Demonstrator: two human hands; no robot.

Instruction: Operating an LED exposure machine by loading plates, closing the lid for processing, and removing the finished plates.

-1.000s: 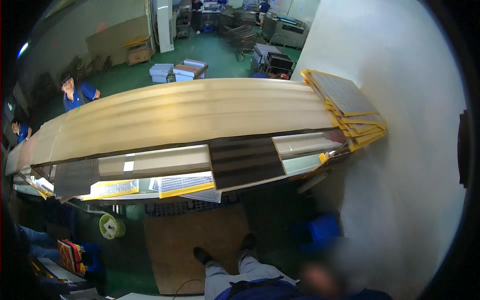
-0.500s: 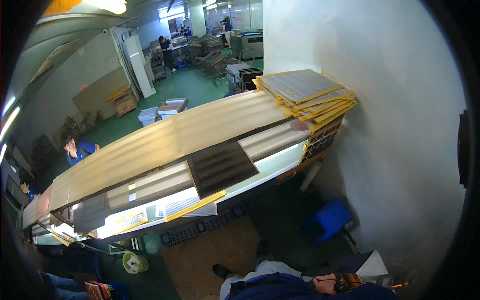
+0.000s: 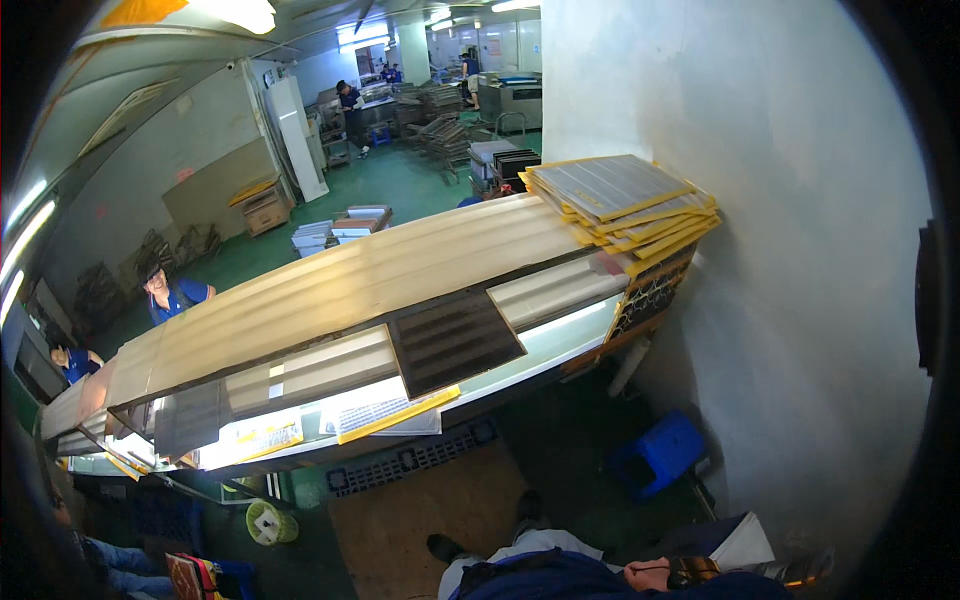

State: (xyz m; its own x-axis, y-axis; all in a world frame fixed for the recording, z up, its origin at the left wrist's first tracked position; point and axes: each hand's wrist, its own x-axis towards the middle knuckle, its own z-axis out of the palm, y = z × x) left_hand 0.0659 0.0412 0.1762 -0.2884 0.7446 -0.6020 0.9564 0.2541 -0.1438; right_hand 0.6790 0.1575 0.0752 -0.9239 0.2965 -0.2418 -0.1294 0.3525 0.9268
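Observation:
My right hand is at the lower right edge, by my dark blue clothing. Its fingers are curled beside a dark, orange-tinged object; what they grip is unclear. My left hand is out of sight. Before me stretches a long lit bench under a pale board canopy, with a dark panel on its front. Yellow-edged framed sheets are stacked at the canopy's right end; similar sheets lie on the lit surface below.
A blue stool, a green bin and a brown mat are below. A white wall rises at right. Co-workers stand beyond the bench's left part; others are farther back among racks and carts.
My view has lifted and turned, showing more of the room and ceiling. Since half a second ago the scene has shifted slightly down and right in the picture.

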